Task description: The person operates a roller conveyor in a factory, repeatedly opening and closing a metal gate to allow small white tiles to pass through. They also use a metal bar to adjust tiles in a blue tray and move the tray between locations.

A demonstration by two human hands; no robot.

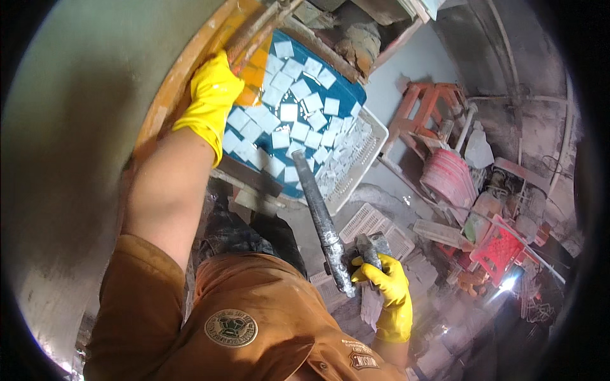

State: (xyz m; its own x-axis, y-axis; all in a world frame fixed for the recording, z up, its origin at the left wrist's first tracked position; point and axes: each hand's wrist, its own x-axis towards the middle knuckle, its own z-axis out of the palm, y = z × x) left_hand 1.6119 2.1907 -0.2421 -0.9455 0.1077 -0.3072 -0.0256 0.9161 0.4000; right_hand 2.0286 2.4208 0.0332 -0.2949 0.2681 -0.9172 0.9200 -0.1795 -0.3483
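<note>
Two gloved hands at work: left hand point(213, 95) clamps orange frame point(251, 60) steady over blue tub point(346, 95) of white tiles point(289, 113); right hand point(387, 282) grips hammer point(324, 225), head low, w/ handle angled toward tub

Dusty grey concrete floor point(438, 60), strewn with clutter: white slotted plastic crate point(365, 155) heaped with small white tile pieces, flat white plastic grid trays point(375, 225), an orange wooden stool point(429, 108), a red plastic crate point(499, 247), pale rubble.
</note>
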